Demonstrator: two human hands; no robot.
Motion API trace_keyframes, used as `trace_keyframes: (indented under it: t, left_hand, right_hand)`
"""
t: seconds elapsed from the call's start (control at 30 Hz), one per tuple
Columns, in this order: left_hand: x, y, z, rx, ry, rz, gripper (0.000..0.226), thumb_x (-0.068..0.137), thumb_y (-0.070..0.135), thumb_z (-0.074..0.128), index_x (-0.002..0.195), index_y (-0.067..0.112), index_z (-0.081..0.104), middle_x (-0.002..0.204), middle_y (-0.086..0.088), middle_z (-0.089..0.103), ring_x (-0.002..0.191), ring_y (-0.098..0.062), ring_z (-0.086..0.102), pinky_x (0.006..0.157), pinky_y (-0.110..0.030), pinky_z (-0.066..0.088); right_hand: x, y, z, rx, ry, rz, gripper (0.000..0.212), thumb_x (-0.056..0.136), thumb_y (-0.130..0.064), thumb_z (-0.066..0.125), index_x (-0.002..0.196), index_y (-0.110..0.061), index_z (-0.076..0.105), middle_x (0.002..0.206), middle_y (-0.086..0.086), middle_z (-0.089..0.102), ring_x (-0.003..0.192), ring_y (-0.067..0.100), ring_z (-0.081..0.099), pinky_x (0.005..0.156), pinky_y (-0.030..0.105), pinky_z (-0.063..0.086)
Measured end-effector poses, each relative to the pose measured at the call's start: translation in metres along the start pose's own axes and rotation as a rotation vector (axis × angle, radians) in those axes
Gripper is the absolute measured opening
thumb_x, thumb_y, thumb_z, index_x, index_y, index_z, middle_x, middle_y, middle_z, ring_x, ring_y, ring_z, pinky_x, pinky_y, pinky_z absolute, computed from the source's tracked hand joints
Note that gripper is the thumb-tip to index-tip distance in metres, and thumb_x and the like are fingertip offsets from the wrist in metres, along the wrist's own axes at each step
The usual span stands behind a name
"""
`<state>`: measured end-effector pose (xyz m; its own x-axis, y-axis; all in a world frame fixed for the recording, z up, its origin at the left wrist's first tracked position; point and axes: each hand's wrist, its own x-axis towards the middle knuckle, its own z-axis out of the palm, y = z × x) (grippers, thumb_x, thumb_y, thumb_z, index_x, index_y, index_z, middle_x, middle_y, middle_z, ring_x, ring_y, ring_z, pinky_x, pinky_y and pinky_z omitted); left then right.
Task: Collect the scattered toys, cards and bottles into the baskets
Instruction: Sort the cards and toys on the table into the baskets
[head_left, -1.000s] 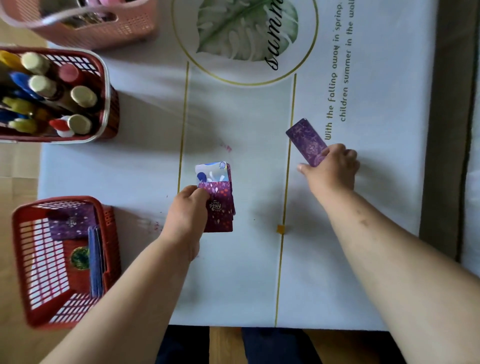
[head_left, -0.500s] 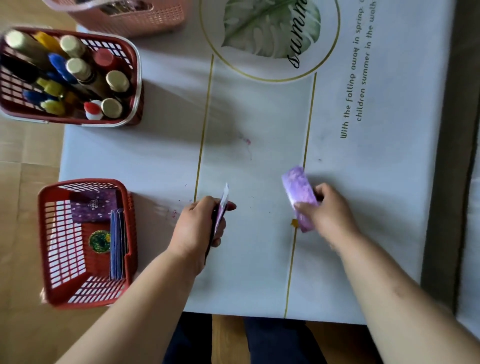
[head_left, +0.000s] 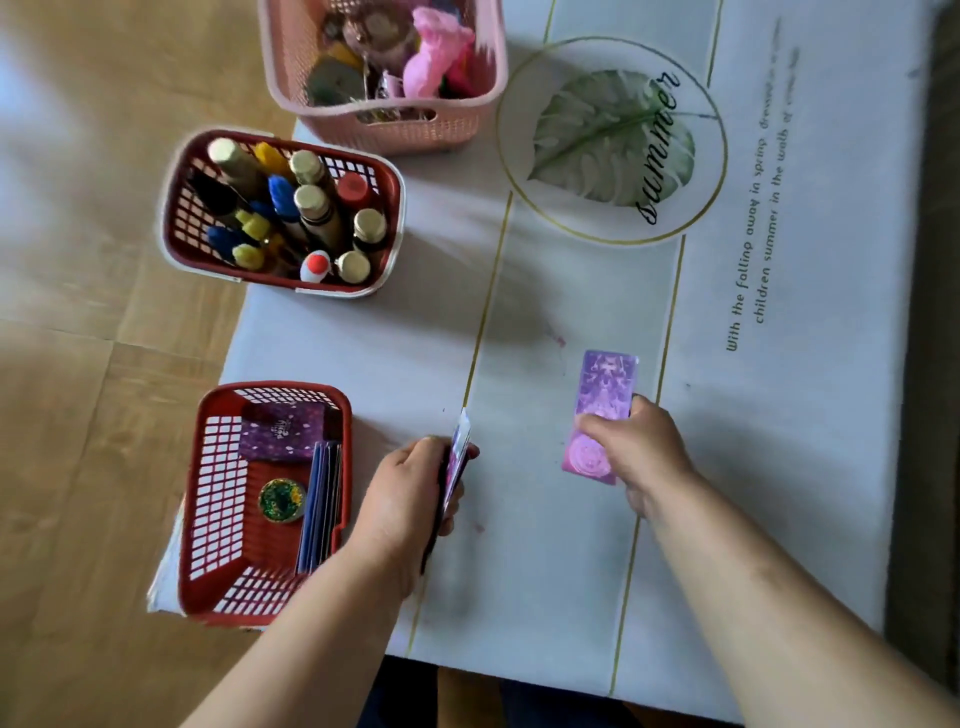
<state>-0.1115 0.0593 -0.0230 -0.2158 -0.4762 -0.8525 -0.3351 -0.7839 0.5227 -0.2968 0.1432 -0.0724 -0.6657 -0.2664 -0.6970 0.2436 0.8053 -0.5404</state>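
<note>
The left hand (head_left: 410, 499) grips a small stack of cards (head_left: 456, 462) held on edge above the white tablecloth (head_left: 779, 467), just beside the red basket (head_left: 218, 499) (more cards stand inside it). The right hand (head_left: 639, 452) pinches a purple card (head_left: 602, 400) face up. Further off, a darker red basket (head_left: 176, 208) holds upright bottles (head_left: 311, 208), and a pink basket (head_left: 467, 119) holds toys (head_left: 431, 57).
</note>
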Motion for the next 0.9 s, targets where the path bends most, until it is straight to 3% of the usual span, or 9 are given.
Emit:
trace_keyframes:
  t: [0.1, 0.23, 0.33, 0.43, 0.53, 0.57, 0.63, 0.73, 0.9]
  left_hand:
    - [-0.003, 0.016, -0.020, -0.092, 0.046, 0.057, 0.031, 0.099, 0.019, 0.041, 0.082, 0.006, 0.063, 0.046, 0.000, 0.036, 0.041, -0.013, 0.029, 0.049, -0.025, 0.021]
    - [-0.008, 0.035, -0.058, -0.190, 0.235, 0.081, 0.053, 0.097, 0.052, 0.045, 0.071, 0.011, 0.067, 0.043, -0.001, 0.047, 0.035, -0.015, 0.040, 0.044, -0.021, 0.032]
    - [-0.006, 0.038, -0.091, -0.181, 0.324, 0.064, 0.067, 0.093, 0.062, 0.044, 0.091, -0.002, 0.064, 0.051, -0.011, 0.058, 0.045, -0.034, 0.054, 0.046, -0.036, 0.042]
    - [-0.007, 0.039, -0.111, -0.205, 0.312, 0.063, 0.065, 0.098, 0.055, 0.039, 0.082, -0.005, 0.058, 0.042, 0.000, 0.050, 0.032, -0.013, 0.043, 0.042, -0.023, 0.035]
    - [-0.007, 0.031, -0.121, -0.210, 0.286, 0.061, 0.066, 0.098, 0.056, 0.040, 0.093, -0.007, 0.060, 0.077, -0.036, 0.058, 0.040, -0.021, 0.054, 0.042, -0.026, 0.045]
    - [-0.010, 0.028, -0.123, -0.192, 0.279, 0.062, 0.066, 0.095, 0.060, 0.042, 0.099, -0.003, 0.059, 0.089, -0.034, 0.058, 0.054, -0.033, 0.063, 0.052, -0.038, 0.055]
    - [-0.015, 0.021, -0.129, -0.171, 0.286, 0.039, 0.058, 0.090, 0.066, 0.045, 0.089, 0.013, 0.071, 0.079, -0.021, 0.066, 0.078, -0.043, 0.068, 0.076, -0.054, 0.056]
    - [-0.021, 0.013, -0.142, -0.209, 0.290, -0.031, 0.064, 0.094, 0.059, 0.047, 0.056, 0.012, 0.066, 0.050, 0.001, 0.063, 0.044, -0.016, 0.061, 0.054, -0.027, 0.050]
    - [-0.027, 0.002, -0.163, -0.172, 0.277, -0.118, 0.050, 0.094, 0.057, 0.049, 0.089, 0.014, 0.074, 0.070, -0.005, 0.075, 0.064, -0.025, 0.073, 0.068, -0.037, 0.061]
  right_hand:
    - [-0.006, -0.076, 0.028, 0.334, -0.126, -0.052, 0.016, 0.077, 0.000, 0.071, 0.079, -0.014, 0.063, 0.080, 0.009, 0.067, 0.071, 0.026, 0.065, 0.072, 0.039, 0.053]
    - [-0.017, -0.191, 0.058, 0.513, -0.257, -0.183, 0.021, 0.081, 0.004, 0.068, 0.079, -0.014, 0.056, 0.078, 0.006, 0.064, 0.070, 0.022, 0.064, 0.083, 0.045, 0.054]
    - [-0.021, -0.263, 0.072, 0.531, -0.294, -0.311, 0.018, 0.081, 0.002, 0.070, 0.083, -0.012, 0.058, 0.084, 0.006, 0.068, 0.077, 0.023, 0.068, 0.087, 0.048, 0.055]
    - [-0.021, -0.291, 0.085, 0.521, -0.218, -0.351, 0.023, 0.077, -0.004, 0.075, 0.097, -0.009, 0.065, 0.096, 0.007, 0.073, 0.091, 0.026, 0.070, 0.087, 0.050, 0.055]
    - [-0.034, -0.266, 0.099, 0.508, -0.217, -0.341, 0.023, 0.083, -0.006, 0.069, 0.105, -0.012, 0.064, 0.104, 0.010, 0.071, 0.095, 0.026, 0.070, 0.088, 0.048, 0.055]
    - [-0.039, -0.247, 0.104, 0.498, -0.227, -0.322, 0.016, 0.086, -0.008, 0.067, 0.101, -0.013, 0.064, 0.103, 0.011, 0.071, 0.092, 0.026, 0.070, 0.086, 0.048, 0.056]
    - [-0.054, -0.201, 0.110, 0.424, -0.221, -0.268, 0.004, 0.090, -0.013, 0.063, 0.091, -0.016, 0.064, 0.094, 0.008, 0.072, 0.083, 0.024, 0.071, 0.081, 0.044, 0.058]
    - [-0.077, -0.130, 0.123, 0.279, -0.186, -0.152, 0.012, 0.091, -0.026, 0.059, 0.084, -0.017, 0.062, 0.093, 0.014, 0.071, 0.085, 0.033, 0.070, 0.080, 0.049, 0.056]
    - [-0.121, -0.056, 0.136, 0.020, -0.247, -0.104, 0.017, 0.089, -0.017, 0.051, 0.073, -0.017, 0.051, 0.069, 0.005, 0.047, 0.062, 0.017, 0.042, 0.062, 0.031, 0.034]
